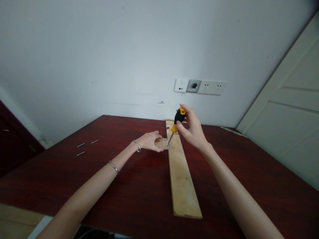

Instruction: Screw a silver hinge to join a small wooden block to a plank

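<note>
A long wooden board (183, 179) lies on the dark red table, its far end near the wall. Against its left side sits a small wood block (161, 143), gripped between the thumb and fingers of my left hand (148, 141). Where block and board meet there is a small metal bracket (167, 142). My right hand (193, 129) is closed around the black and yellow handle of a screwdriver (179, 116). The screwdriver slants down to the left, its tip at the bracket. Whether a screw sits under the tip is too small to tell.
Several thin metal pieces like screws or nails (80, 153) lie on the left of the table (119, 199). Wall sockets (211, 87) are behind the board. A white panelled door (294, 99) stands at the right. A thin strip (233, 131) lies at the back right edge.
</note>
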A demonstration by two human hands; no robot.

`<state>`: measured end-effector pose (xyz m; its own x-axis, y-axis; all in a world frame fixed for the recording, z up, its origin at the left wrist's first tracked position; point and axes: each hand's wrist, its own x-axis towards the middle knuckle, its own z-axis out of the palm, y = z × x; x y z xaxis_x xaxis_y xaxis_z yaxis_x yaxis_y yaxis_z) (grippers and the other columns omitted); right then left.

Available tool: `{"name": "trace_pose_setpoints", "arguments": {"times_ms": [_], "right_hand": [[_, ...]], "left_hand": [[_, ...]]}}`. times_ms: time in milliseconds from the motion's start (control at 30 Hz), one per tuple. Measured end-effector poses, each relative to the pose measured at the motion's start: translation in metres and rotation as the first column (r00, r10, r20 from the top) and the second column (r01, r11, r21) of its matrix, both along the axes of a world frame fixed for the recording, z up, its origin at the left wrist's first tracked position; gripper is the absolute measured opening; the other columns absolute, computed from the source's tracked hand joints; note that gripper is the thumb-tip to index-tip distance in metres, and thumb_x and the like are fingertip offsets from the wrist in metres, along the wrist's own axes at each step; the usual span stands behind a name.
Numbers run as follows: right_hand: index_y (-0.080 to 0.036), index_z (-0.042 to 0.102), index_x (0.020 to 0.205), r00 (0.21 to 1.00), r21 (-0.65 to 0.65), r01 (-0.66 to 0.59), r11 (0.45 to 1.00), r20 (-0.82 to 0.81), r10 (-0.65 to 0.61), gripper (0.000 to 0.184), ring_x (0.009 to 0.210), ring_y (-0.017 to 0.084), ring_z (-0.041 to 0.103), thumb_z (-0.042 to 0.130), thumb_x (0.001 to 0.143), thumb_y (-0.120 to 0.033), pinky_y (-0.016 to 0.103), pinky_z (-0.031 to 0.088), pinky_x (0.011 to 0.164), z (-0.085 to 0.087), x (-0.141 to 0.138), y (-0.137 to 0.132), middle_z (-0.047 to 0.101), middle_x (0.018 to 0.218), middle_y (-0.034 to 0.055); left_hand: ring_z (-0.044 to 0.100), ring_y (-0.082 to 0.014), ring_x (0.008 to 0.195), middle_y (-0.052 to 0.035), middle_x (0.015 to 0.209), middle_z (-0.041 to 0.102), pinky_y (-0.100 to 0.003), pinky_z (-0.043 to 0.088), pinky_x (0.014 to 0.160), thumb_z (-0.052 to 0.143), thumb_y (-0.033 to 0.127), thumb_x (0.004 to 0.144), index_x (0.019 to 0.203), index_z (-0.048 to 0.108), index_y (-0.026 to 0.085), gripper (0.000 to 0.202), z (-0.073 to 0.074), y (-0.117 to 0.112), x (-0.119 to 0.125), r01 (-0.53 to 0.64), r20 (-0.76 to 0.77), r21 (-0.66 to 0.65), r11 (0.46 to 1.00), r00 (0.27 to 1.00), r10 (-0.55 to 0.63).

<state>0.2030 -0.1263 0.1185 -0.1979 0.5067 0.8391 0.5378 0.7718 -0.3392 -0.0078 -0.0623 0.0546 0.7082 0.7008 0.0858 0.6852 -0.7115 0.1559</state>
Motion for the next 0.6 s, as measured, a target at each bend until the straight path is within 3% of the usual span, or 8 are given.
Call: {"name": "trace_pose_setpoints", "arguments": {"times_ms": [200,267,400,467,600], "right_hand": [[-0.030,0.052,0.129,0.996,0.016,0.082,0.997,0.033,-0.082,0.051,0.088,0.022,0.055,0.066,0.081,-0.036,0.041,0.055,0.077,0.0052,-0.0009,-0.0025,0.054,0.106,0.0076],[-0.031,0.050,0.131,0.997,0.017,0.064,0.998,0.035,-0.065,0.050,0.085,0.022,0.056,0.064,0.083,-0.034,0.042,0.055,0.079,0.0050,-0.0011,-0.0016,0.057,0.105,0.0067],[-0.032,0.039,0.139,0.999,0.001,-0.031,1.000,0.012,0.031,0.054,0.098,0.023,0.057,0.054,0.087,-0.028,0.042,0.054,0.082,0.0023,-0.0026,-0.0001,0.055,0.122,0.0073],[-0.032,0.041,0.139,1.000,0.006,-0.011,1.000,0.011,0.011,0.055,0.101,0.023,0.055,0.055,0.086,-0.029,0.042,0.055,0.082,0.0017,-0.0033,0.0000,0.052,0.123,0.0082],[-0.031,0.050,0.131,0.995,0.035,0.099,0.994,0.006,-0.099,0.054,0.084,0.020,0.054,0.066,0.080,-0.034,0.041,0.056,0.077,0.0014,-0.0031,0.0012,0.051,0.105,0.0069]], "left_hand": [[0.061,-0.0226,0.082,-0.0071,0.105,0.055,-0.030,0.044,0.070,0.066,0.065,0.063,0.117,0.061,0.019,0.071,-0.0052,0.0016,0.0018,0.005,-0.011,0.034,0.999,1.000,-0.004],[0.061,-0.0218,0.082,-0.0063,0.103,0.055,-0.029,0.043,0.069,0.066,0.065,0.064,0.117,0.061,0.020,0.070,-0.0063,0.0016,0.0026,0.006,-0.009,0.042,0.999,1.000,-0.005],[0.060,-0.0202,0.081,-0.0056,0.102,0.055,-0.029,0.043,0.070,0.067,0.064,0.064,0.116,0.061,0.020,0.068,-0.0056,0.0007,0.0032,-0.001,-0.009,0.058,0.998,1.000,0.001],[0.060,-0.0201,0.080,-0.0056,0.102,0.056,-0.029,0.043,0.070,0.066,0.065,0.064,0.116,0.061,0.020,0.068,-0.0047,-0.0001,0.0035,0.001,-0.011,0.059,0.998,1.000,0.000],[0.061,-0.0216,0.081,-0.0059,0.103,0.056,-0.030,0.044,0.070,0.066,0.066,0.063,0.118,0.061,0.020,0.072,-0.0041,-0.0018,0.0043,0.016,-0.018,0.049,0.999,1.000,-0.015]]}}
